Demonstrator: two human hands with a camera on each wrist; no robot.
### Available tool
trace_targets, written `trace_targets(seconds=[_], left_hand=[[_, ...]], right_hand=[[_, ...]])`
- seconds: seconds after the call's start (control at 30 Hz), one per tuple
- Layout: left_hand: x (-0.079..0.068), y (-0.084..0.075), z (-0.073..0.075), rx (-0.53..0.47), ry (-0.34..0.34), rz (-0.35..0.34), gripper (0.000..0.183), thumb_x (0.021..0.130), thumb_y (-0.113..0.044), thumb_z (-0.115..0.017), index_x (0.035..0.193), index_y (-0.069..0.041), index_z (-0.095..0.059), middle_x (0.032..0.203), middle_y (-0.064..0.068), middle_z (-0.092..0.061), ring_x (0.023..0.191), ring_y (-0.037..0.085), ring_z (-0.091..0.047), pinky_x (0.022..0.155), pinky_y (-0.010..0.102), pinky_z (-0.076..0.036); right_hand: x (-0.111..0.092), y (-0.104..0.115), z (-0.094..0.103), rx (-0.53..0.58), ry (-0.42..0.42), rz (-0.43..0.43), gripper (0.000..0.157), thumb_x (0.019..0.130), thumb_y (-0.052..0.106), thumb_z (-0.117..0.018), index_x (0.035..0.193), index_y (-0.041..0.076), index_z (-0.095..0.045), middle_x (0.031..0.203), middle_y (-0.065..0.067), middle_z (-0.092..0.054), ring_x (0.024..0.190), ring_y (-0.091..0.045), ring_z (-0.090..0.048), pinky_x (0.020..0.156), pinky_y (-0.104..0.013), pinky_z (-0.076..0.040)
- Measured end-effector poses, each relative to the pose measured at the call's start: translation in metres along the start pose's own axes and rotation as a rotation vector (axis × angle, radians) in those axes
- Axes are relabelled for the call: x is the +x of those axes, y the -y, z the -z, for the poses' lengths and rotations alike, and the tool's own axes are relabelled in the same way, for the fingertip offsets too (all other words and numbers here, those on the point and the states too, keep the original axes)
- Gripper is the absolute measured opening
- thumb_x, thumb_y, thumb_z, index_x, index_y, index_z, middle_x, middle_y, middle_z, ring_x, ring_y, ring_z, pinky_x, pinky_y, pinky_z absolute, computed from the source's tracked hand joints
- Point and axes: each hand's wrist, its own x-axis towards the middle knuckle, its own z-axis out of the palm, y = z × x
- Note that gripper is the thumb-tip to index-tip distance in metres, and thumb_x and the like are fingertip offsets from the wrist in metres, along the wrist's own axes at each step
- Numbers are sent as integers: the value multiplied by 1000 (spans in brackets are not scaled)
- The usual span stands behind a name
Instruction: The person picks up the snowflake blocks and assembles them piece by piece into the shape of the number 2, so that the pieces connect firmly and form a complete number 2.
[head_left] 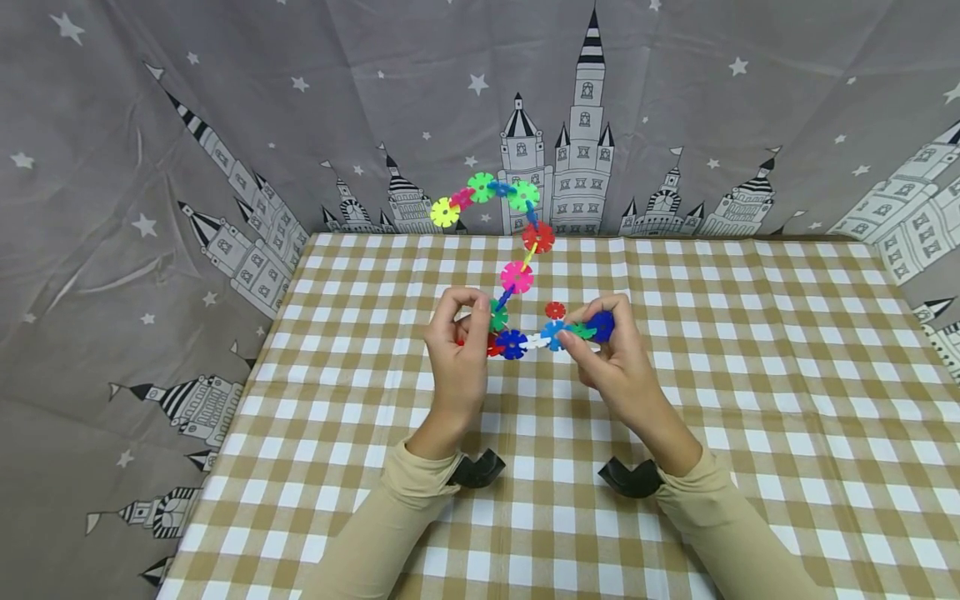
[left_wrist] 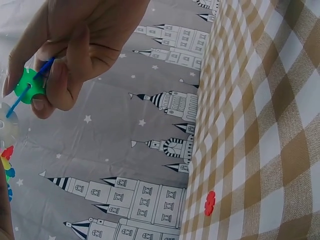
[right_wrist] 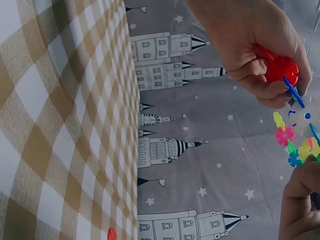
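Note:
A chain of interlocking notched plastic discs (head_left: 517, 277) in many colours is held up over the table by both hands. From a yellow disc (head_left: 445, 212) at its far end, it curves round to my left hand (head_left: 459, 354). Thumb and fingers of that hand pinch the chain near a green disc (left_wrist: 30, 87), with a blue disc slotted through it. My right hand (head_left: 618, 358) grips the other stretch, thumb at a light blue disc (head_left: 554, 336). In the right wrist view a red disc (right_wrist: 281, 70) sits between its fingers. White and dark blue discs span the gap between the hands.
A loose red disc (head_left: 555, 310) lies on the checked tablecloth (head_left: 360, 350), just beyond the hands. Behind the table hangs a grey curtain (head_left: 420, 100) printed with castles and stars. Black wrist pieces (head_left: 630, 477) stick out at both cuffs.

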Motion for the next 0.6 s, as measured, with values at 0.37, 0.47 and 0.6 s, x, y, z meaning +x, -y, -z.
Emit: trace_targets(seconds=[0.37, 0.47, 0.6], left_hand=[[3, 0, 4, 5, -30, -14, 20, 105, -10, -55, 104, 10, -58, 87, -4, -55, 45, 7, -34, 43, 19, -27], [4, 0, 5, 5, -38, -22, 21, 106, -11, -54, 104, 10, -58, 88, -5, -55, 45, 7, -33, 43, 19, -27], [5, 1, 5, -3, -48, -33, 21, 105, -11, -54, 103, 10, -58, 90, -5, -56, 45, 6, -33, 44, 18, -29]], right_hand=[[1, -3, 2, 29, 36, 96, 39, 100, -2, -61, 132, 1, -39, 114, 8, -69, 75, -13, -71, 41, -30, -50], [3, -6, 7, 90, 34, 111, 30, 108, 10, -48, 136, 12, -41, 118, 7, -72, 78, -16, -73, 45, -32, -54], [8, -13, 16, 181, -18, 65, 30, 112, 35, -34, 134, 17, -45, 118, -2, -74, 76, -21, -73, 45, -33, -54]])
